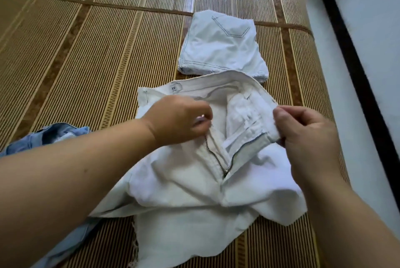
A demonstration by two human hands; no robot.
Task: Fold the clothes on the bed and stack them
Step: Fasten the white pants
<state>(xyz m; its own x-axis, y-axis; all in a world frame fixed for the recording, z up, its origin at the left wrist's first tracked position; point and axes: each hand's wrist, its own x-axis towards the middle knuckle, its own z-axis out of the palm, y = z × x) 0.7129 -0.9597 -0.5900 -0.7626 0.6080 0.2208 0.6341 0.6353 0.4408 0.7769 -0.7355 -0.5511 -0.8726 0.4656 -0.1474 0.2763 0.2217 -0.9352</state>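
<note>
White shorts (pixel 186 194) lie spread on the bamboo mat, waistband away from me and zipper open. My left hand (pixel 179 120) pinches the left flap of the fly at the top of the zipper. My right hand (pixel 307 137) pinches the right flap at the waistband. Just beyond the waistband lies a folded pale blue-white garment (pixel 220 44) with a stitched back pocket facing up. Blue denim clothing (pixel 43 137) lies crumpled at the left, partly hidden under my left forearm.
The bamboo mat (pixel 86 51) covers the bed and stretches away to the left and far side. Along the right runs the mat's edge, then a pale strip, a dark frame (pixel 355 72) and a light wall.
</note>
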